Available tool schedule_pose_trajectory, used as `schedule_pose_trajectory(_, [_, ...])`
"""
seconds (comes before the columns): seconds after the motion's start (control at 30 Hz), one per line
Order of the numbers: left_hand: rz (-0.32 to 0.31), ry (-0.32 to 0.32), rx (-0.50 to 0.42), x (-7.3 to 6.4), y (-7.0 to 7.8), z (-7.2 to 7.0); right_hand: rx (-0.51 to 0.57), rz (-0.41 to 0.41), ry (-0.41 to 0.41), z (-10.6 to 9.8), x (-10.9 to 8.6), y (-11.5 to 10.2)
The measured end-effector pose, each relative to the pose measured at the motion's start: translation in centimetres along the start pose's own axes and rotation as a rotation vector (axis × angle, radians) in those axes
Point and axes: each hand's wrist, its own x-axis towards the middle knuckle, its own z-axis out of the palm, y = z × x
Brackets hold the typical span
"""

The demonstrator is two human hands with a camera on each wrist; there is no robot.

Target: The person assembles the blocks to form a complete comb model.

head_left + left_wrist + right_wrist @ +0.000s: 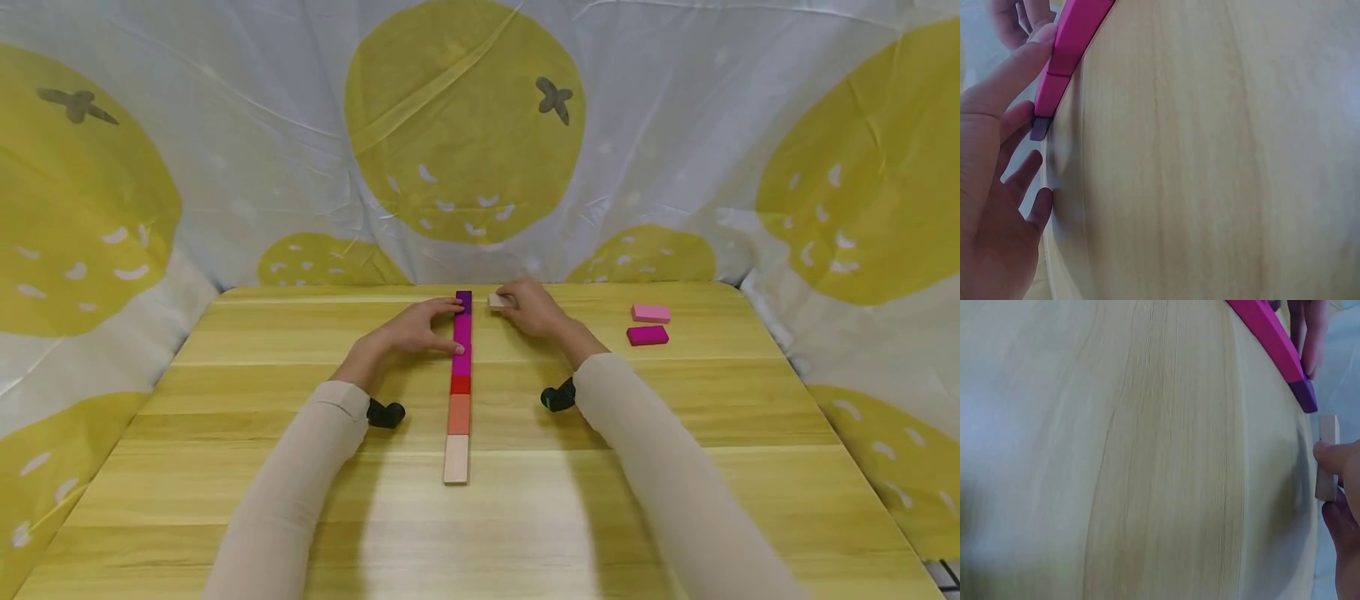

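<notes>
OK, our landmark is the row of blocks (459,404), end to end on the wood-grain table (300,500), running from near us to the far edge. Order from the near end: pale wood block (456,459), orange block (459,415), red block (461,385), two magenta blocks (461,364), purple block (464,297) at the far end.

We have the left hand (411,329) on the row's left side, fingers spread, thumb well apart from index; thumb tip on the magenta section, index tip at the purple end. It grips no loose piece.

Our right hand (536,308) pinches a small pale block (497,302) between thumb and fingers, just right of the row's far end, not touching it.

Farther right of the row, past that hand: pink block (650,313), with a loose magenta block (647,335) just nearer us. Lemon-print cloth (465,125) hangs beyond the row.
</notes>
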Motion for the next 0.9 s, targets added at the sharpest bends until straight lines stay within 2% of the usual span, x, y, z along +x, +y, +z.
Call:
schedule_pose_trajectory(0.23, [0.021,0.022,-0.003,-0.1,-0.1,0.0,-0.023,0.022,0.016,1.1,1.2,-1.1])
schedule_pose_trajectory(0.47, [0.028,0.016,-0.012,0.0,0.0,0.1,-0.047,0.055,0.020,2.1,2.0,-1.0])
schedule_pose_trajectory(0.6, [0.032,0.009,-0.005,0.0,-0.1,0.2,0.001,0.084,0.030,2.4,1.9,-0.5])
schedule_pose_trajectory(0.9, [0.038,0.006,0.013,0.1,-0.2,0.1,0.218,0.178,0.122,2.5,0.8,1.4])
